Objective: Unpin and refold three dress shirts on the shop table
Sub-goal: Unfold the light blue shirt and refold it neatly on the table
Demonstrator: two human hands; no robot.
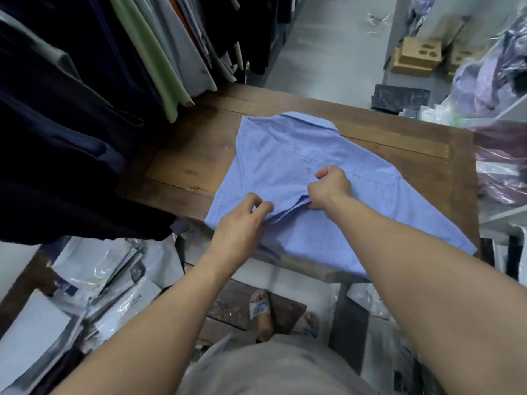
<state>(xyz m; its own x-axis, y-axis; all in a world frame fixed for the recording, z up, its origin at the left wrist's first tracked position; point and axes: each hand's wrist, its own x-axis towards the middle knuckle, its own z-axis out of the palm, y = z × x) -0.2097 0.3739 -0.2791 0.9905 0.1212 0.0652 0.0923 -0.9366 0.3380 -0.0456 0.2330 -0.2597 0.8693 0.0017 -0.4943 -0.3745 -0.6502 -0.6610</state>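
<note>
One light blue dress shirt (299, 155) lay face down on the wooden shop table (182, 169). Its collar (302, 121) pointed toward the far edge, and its lower part hung over the near edge. It was spread out loose rather than packed flat, so I judged the unpinning of this shirt to be done or nearly so. No pin could be made out in the blurred cloth. The refold looked only just begun, with a ridge of fabric gathered across the middle of the back and no side yet turned in. No finished, folded shirt showed anywhere on the table, so which of the three this was could not be told. At least the whole fold of this one was left to do.

The left hand (242, 223) was at the shirt's left side near the table's near edge, its fingers curled and pinching the end of the raised ridge. The right hand (332, 185) sat further in, at the middle of the shirt, and it gripped a bunch of cloth in a closed fist with the knuckles up. Both hands held the same fold, a little apart from each other.

Hanging garments (85, 109) crowded the table's left edge, and plastic-bagged packages (108, 280) lay on the floor below.
</note>
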